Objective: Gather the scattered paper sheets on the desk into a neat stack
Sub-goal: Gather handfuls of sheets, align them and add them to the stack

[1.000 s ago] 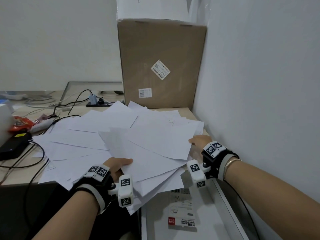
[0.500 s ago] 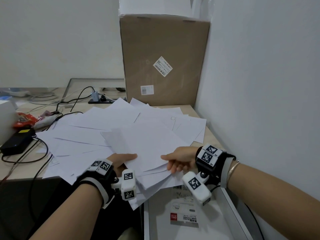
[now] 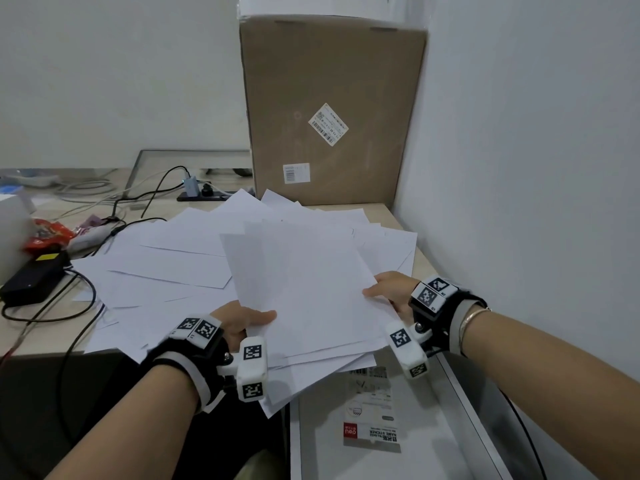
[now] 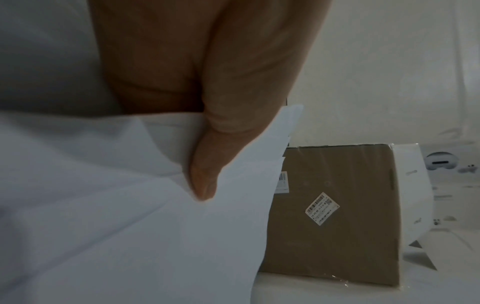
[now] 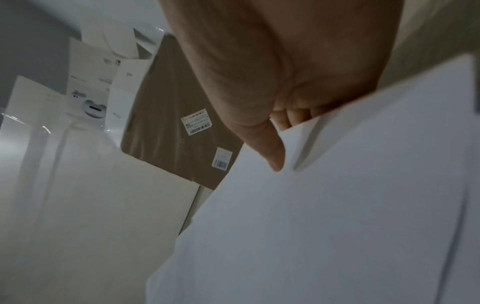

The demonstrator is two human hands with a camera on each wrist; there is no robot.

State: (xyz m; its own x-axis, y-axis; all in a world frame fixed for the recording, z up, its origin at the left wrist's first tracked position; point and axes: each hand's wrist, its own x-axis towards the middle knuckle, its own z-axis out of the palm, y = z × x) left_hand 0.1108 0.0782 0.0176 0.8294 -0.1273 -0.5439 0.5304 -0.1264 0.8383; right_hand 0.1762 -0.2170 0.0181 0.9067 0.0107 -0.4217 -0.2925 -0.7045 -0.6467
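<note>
A bundle of white paper sheets (image 3: 304,292) is held between both hands near the desk's front edge, roughly squared but with lower sheets fanning out below. My left hand (image 3: 242,322) pinches its left edge, thumb on top; in the left wrist view the thumb (image 4: 207,164) presses on the paper (image 4: 116,226). My right hand (image 3: 389,289) grips the right edge, thumb (image 5: 270,152) over the sheets (image 5: 337,205) and fingers under. More loose sheets (image 3: 180,258) lie spread over the desk (image 3: 391,211) behind and to the left.
A tall cardboard box (image 3: 329,109) stands at the back against the right wall. Cables (image 3: 72,306), a black power brick (image 3: 33,278) and red wrappers (image 3: 48,235) sit at the left. A grey box lid with a label (image 3: 372,431) lies below the hands.
My right hand drew sheets from the right side onto the bundle, then shifted to its right edge. The bundle now sits squarer and lifted between both hands. The left hand stayed gripping.
</note>
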